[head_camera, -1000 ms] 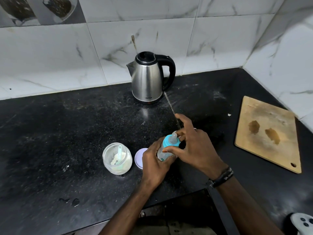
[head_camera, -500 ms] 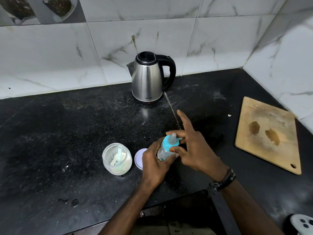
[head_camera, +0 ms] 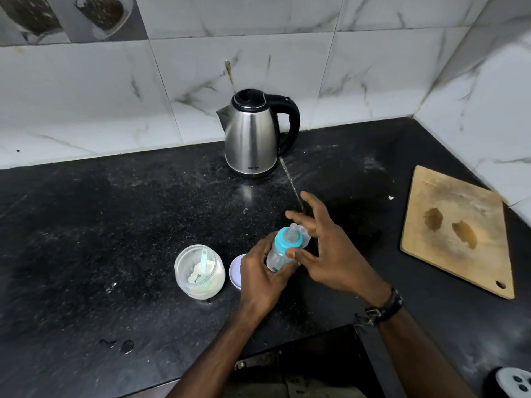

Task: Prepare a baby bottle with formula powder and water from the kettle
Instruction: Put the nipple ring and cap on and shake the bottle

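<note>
Early stage: bottle capped, nothing visibly mixed.
Left hand (head_camera: 263, 275) grips the baby bottle (head_camera: 283, 248); right hand (head_camera: 327, 251) fingers spread, thumb on its teal collar; formula jar (head_camera: 199, 271) open near the worktop's front edge, kettle (head_camera: 253, 133) unpoured.

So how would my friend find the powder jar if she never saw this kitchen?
Start at the steel kettle by the tiled wall and come straight toward you across the black counter. The jar stands left of the hands and the bottle. It is the only clear, open pot, with pale powder and a small scoop inside.
</note>
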`<state>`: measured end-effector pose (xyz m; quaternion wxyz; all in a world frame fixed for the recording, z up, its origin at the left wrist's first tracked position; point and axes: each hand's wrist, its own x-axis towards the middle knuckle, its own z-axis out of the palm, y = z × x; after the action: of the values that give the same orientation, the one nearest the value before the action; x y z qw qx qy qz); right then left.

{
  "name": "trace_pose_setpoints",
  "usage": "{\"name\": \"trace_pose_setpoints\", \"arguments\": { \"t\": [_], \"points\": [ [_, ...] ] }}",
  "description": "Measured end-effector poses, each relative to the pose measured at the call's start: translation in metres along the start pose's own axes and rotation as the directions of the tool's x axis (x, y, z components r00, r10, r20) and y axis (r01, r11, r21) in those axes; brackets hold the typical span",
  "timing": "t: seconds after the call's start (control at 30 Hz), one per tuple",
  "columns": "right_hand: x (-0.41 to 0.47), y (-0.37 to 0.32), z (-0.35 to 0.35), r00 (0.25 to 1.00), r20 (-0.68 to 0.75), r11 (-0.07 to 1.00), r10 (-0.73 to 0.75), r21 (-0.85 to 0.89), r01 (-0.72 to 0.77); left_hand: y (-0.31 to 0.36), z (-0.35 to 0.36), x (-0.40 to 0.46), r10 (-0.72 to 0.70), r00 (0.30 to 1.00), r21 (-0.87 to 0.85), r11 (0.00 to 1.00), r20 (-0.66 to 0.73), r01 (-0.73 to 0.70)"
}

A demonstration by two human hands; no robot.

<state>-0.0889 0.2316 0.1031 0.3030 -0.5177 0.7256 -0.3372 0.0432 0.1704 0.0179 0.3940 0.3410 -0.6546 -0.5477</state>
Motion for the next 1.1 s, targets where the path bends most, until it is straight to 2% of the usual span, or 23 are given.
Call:
{"name": "trace_pose_setpoints", "arguments": {
  "t": [0.07,0.23,0.4,0.47,0.57,0.63,0.7,0.83,1.1],
  "points": [
    [0.000,0.006,0.005,0.998,-0.037,0.999,-0.046,-0.025,0.045,0.005,0.000,-0.001,0.020,1.000,-0.001,1.000,0.003,-0.020],
    [-0.001,-0.002,0.013,0.951,-0.293,0.991,-0.102,-0.111,0.072,0.013,0.000,-0.001,0.035,0.999,0.030,0.999,-0.025,-0.034],
    [-0.004,-0.008,0.024,0.905,-0.400,0.967,-0.145,-0.251,0.044,0.003,-0.002,-0.001,0.036,0.999,0.014,0.999,-0.014,-0.036],
    [-0.003,-0.005,0.023,0.925,-0.356,0.972,-0.131,-0.232,0.049,0.003,-0.004,-0.002,0.028,1.000,-0.017,0.999,0.001,-0.028],
    [0.001,0.001,0.014,0.992,-0.125,0.999,-0.033,-0.004,0.032,0.012,-0.006,-0.001,0.030,1.000,-0.042,0.999,0.010,-0.029],
    [0.003,0.006,0.010,0.999,-0.003,0.997,-0.039,0.064,0.039,0.014,-0.006,0.000,0.027,0.999,-0.075,0.997,0.020,-0.026],
    [0.006,0.010,0.008,0.999,0.012,0.994,-0.050,0.100,0.048,0.012,-0.006,0.000,0.027,0.999,-0.089,0.996,0.026,-0.024],
    [0.006,0.010,0.013,0.993,-0.111,0.985,-0.034,0.164,0.052,0.012,-0.006,-0.001,0.014,1.000,-0.104,0.994,0.027,-0.011],
    [-0.005,-0.001,0.041,0.885,-0.453,0.994,-0.104,-0.036,0.099,0.018,-0.001,-0.005,0.109,0.993,-0.062,0.992,-0.041,-0.111]
  ]
}}
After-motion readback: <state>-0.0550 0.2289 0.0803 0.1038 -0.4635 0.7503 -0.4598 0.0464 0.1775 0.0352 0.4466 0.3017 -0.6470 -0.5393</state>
